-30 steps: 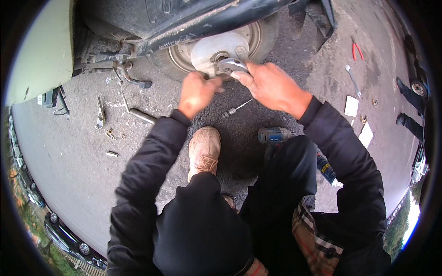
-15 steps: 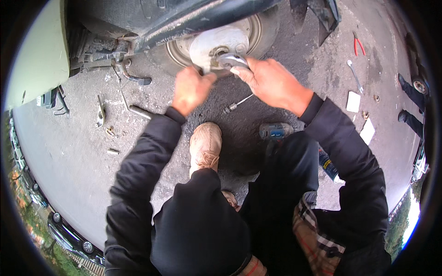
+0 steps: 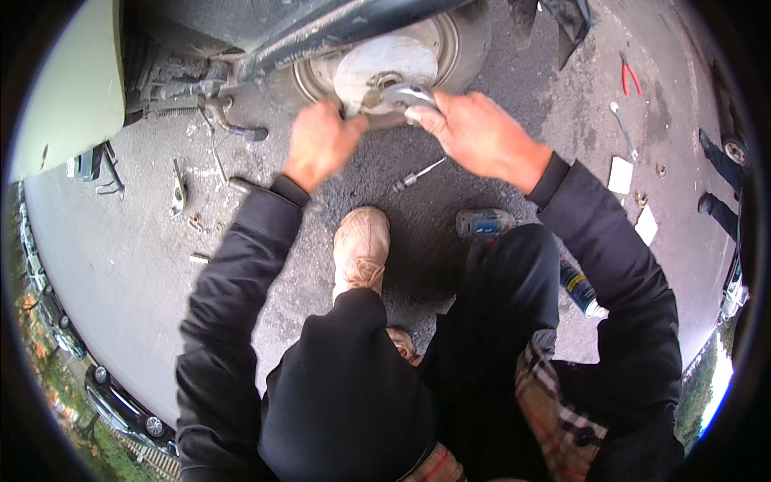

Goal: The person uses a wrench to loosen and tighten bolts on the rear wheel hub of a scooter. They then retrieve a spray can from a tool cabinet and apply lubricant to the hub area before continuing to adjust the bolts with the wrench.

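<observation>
At the top, a vehicle wheel (image 3: 467,50) stands under a dark body edge, with a pale round disc (image 3: 357,60) at its centre. My right hand (image 3: 490,140) is closed round a shiny metal hand tool (image 3: 412,94) with a curved head, whose far end reaches the fitting at the middle of the disc. I cannot make out its exact kind. My left hand (image 3: 319,145), slightly blurred, is closed beside the lower left of the disc, its fingers curled at the fitting. What is in them, if anything, is hidden.
A blue-grey power tool (image 3: 482,223), a spray can (image 3: 580,287) and a thin-shafted tool (image 3: 418,174) lie on the asphalt. Red-handled pliers (image 3: 629,76) and a wrench (image 3: 622,128) lie to the right; a metal tool (image 3: 178,189) lies left. A person's legs (image 3: 720,181) show far right.
My left hand has shifted left and a little down, away from my right hand. My right hand still grips the metal tool, whose head has turned slightly.
</observation>
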Demonstrator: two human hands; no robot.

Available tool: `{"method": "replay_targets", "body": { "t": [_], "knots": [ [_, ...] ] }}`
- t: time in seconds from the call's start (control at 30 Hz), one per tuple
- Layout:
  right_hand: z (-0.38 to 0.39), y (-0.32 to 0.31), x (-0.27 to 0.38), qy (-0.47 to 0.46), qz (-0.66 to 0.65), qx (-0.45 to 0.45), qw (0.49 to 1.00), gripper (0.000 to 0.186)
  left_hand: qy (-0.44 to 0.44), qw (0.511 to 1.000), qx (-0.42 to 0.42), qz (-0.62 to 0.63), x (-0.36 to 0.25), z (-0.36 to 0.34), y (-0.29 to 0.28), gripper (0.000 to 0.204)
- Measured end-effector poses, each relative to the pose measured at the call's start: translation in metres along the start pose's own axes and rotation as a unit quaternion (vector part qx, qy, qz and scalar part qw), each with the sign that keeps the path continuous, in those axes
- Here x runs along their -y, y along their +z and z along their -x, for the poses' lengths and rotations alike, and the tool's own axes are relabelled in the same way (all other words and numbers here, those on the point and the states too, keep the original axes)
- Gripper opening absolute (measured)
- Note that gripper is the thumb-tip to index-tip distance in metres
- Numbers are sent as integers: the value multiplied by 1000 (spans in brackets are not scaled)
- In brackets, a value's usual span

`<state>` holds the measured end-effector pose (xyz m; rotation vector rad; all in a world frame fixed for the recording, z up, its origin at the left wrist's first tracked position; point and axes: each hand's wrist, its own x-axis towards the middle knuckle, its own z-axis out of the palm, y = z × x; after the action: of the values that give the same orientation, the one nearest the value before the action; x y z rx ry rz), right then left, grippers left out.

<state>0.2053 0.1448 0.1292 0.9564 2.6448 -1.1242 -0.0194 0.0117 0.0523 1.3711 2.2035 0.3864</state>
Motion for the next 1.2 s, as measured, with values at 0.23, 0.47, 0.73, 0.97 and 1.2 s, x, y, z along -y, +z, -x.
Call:
{"method": "replay_targets", "body": {
  "t": [0.23, 0.47, 0.73, 0.97, 1.2],
  "knots": [
    [4, -1, 4, -28, 45, -36, 998, 54, -95, 846, 64, 521, -47, 8, 56, 27],
    [0, 4, 1, -9, 19, -11, 1000, 52, -87, 939, 48, 328, -22, 6, 32, 36],
    [2, -1, 7, -5, 69, -8, 998, 50, -169, 700, -1, 694, -66, 11, 79, 18],
    [1, 0, 7, 30, 11, 20, 999, 51, -64, 989, 42, 130, -8, 8, 13, 36],
    [2, 0, 10, 6, 47, -1, 999, 51, -125, 648, 8, 751, -67, 6, 99, 20]
  ]
}}
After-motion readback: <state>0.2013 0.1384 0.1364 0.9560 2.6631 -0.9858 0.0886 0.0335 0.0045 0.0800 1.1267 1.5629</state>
